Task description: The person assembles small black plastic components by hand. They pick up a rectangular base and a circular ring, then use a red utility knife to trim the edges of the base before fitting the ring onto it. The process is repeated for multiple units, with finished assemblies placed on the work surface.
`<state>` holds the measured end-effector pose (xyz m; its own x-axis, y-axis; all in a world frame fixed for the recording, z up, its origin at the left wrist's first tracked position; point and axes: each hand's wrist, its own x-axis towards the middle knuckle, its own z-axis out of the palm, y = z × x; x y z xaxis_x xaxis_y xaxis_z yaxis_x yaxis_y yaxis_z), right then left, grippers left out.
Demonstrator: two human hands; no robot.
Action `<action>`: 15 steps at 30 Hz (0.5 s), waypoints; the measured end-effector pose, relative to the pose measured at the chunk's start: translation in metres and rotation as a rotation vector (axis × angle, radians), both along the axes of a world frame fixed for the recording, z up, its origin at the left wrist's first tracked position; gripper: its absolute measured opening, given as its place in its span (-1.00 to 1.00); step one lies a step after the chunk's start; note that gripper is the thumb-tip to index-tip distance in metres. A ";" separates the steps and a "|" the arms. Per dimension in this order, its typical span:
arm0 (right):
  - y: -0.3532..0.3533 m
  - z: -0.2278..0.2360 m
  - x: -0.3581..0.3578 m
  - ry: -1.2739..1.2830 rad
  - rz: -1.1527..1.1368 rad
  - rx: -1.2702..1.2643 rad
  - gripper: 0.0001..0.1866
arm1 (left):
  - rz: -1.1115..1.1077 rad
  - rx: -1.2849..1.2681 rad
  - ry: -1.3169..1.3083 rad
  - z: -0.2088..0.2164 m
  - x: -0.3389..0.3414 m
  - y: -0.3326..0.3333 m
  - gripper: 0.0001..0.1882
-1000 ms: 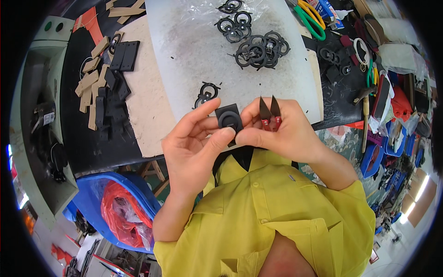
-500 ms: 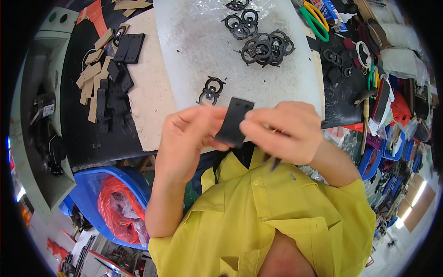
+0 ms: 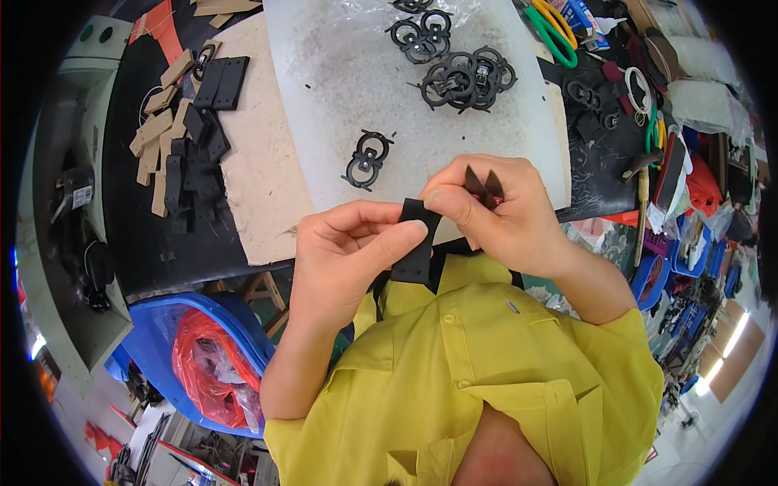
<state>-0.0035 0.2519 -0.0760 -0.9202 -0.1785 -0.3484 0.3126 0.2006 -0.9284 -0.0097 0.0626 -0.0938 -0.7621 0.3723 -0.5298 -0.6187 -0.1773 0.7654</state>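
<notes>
My left hand [image 3: 336, 263] is closed on a black leather-like flat piece [image 3: 413, 263] with small holes, thumb on top of its face. The piece hangs in front of my chest, past the near table edge. My right hand [image 3: 523, 223] pinches its upper right corner between thumb and forefinger. Small dark-bladed snips [image 3: 484, 188] stay tucked in the same right hand, blades pointing up and away from the piece. Beyond my hands, on the white sheet, lies a single black double-ring fitting [image 3: 367, 160] with a small metal centre.
Several more ring fittings [image 3: 466, 81] are heaped farther back on the white sheet [image 3: 340, 105]. Black and tan flat pieces [image 3: 193, 174] pile up at the left. Green-handled scissors [image 3: 553, 40] lie at the back right. A blue bin [image 3: 150, 324] with red plastic stands below the table's left.
The black piece has turned more upright and come slightly nearer to me. My left thumb now presses on its face; the right hand has shifted to its top corner, the snips' blades swinging upward.
</notes>
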 end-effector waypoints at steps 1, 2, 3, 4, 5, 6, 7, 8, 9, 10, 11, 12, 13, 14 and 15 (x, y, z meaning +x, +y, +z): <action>0.002 0.000 0.000 -0.010 0.036 0.019 -0.83 | 0.007 -0.013 -0.005 -0.001 0.000 0.000 -0.87; 0.002 -0.002 0.000 0.152 0.010 0.118 -0.83 | 0.014 -0.026 -0.009 -0.001 0.000 -0.001 -0.88; 0.002 -0.005 0.001 0.314 -0.015 0.217 -0.81 | 0.021 -0.038 -0.014 -0.001 0.000 -0.001 -0.89; 0.004 -0.003 0.001 0.419 0.011 0.300 -0.78 | 0.025 -0.056 -0.013 0.000 -0.002 -0.003 -0.90; 0.005 -0.001 0.000 0.524 0.028 0.388 -0.75 | 0.029 -0.074 -0.013 0.001 -0.004 -0.007 -0.91; 0.010 0.009 -0.002 0.571 0.096 0.463 -0.72 | 0.033 -0.091 -0.012 0.002 -0.006 -0.008 -0.91; 0.013 0.011 -0.001 0.630 0.145 0.492 -0.71 | 0.054 -0.077 -0.041 0.004 -0.007 -0.007 -0.92; 0.015 0.013 -0.001 0.691 0.194 0.519 -0.69 | 0.045 -0.076 -0.043 0.004 -0.007 -0.007 -0.92; 0.016 0.009 0.001 0.763 0.223 0.500 -0.69 | 0.036 -0.075 -0.044 0.005 -0.007 -0.008 -0.92; 0.016 0.006 0.003 0.832 0.247 0.487 -0.69 | 0.021 -0.071 -0.047 0.005 -0.007 -0.007 -0.92; 0.017 0.003 0.003 0.864 0.254 0.479 -0.69 | 0.017 -0.065 -0.050 0.006 -0.007 -0.006 -0.92; 0.017 0.000 0.002 0.896 0.260 0.470 -0.69 | 0.013 -0.060 -0.054 0.008 -0.007 -0.005 -0.92; 0.017 -0.003 0.001 0.930 0.268 0.458 -0.69 | 0.012 -0.057 -0.056 0.009 -0.007 -0.005 -0.92; 0.018 -0.002 0.001 0.929 0.280 0.461 -0.70 | -0.009 -0.038 -0.072 0.010 -0.008 -0.005 -0.91; 0.019 -0.001 0.000 0.928 0.293 0.464 -0.70 | -0.030 -0.020 -0.087 0.010 -0.009 -0.007 -0.90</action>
<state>-0.0036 0.2709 -0.0769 -0.8031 -0.4645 0.3732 -0.5916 0.5467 -0.5926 -0.0187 0.0556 -0.0836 -0.7013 0.3831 -0.6012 -0.6880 -0.1430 0.7114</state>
